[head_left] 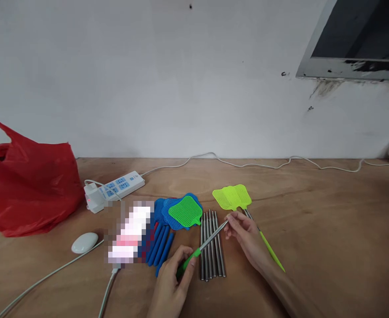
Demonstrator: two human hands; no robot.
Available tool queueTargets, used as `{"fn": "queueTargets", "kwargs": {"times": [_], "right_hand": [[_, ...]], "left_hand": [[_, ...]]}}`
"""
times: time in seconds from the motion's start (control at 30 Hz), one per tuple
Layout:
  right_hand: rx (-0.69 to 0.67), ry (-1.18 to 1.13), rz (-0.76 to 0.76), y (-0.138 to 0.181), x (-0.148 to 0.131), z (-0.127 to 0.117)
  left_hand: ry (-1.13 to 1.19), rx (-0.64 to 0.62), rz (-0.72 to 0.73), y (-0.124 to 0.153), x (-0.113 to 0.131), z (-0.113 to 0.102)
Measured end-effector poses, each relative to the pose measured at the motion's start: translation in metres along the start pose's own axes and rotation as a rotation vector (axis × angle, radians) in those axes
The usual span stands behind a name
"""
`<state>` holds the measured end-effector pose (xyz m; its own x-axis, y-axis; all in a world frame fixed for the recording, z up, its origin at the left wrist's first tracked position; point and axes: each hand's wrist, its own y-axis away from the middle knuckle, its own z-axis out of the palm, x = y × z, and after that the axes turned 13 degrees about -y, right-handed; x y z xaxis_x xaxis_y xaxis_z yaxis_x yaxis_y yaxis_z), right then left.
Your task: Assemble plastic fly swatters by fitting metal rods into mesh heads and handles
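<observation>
My left hand (172,280) is wrapped round a green handle (194,255) with a metal rod (212,237) fitted in its end. The rod slants up to the right, and the fingertips of my right hand (245,236) pinch its far tip. Beneath it, several loose metal rods (210,263) lie side by side on the table. A green fly swatter head (185,211) rests on blue swatter heads (161,212), and blue handles (161,247) lie in front of them. Beyond my right hand are yellow-green swatter heads (230,198), with a yellow-green handle (272,251) partly behind my wrist.
A blurred-out bright device (131,232) with a cable stands left of the blue handles. Farther left are a white mouse-shaped object (84,243), a power strip (124,185) and a red plastic bag (32,185). A white cord (247,166) runs along the wall.
</observation>
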<state>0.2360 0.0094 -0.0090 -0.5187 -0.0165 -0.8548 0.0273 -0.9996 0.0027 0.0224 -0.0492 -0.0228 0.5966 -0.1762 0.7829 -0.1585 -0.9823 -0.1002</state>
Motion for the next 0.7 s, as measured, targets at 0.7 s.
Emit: {"fn": "queueTargets", "kwargs": {"times": [0.7], "right_hand": [[-0.1,0.17,0.018,0.003,0.005,0.007]], "left_hand": [[-0.048,-0.108,0.069,-0.011,0.0,-0.001]]}}
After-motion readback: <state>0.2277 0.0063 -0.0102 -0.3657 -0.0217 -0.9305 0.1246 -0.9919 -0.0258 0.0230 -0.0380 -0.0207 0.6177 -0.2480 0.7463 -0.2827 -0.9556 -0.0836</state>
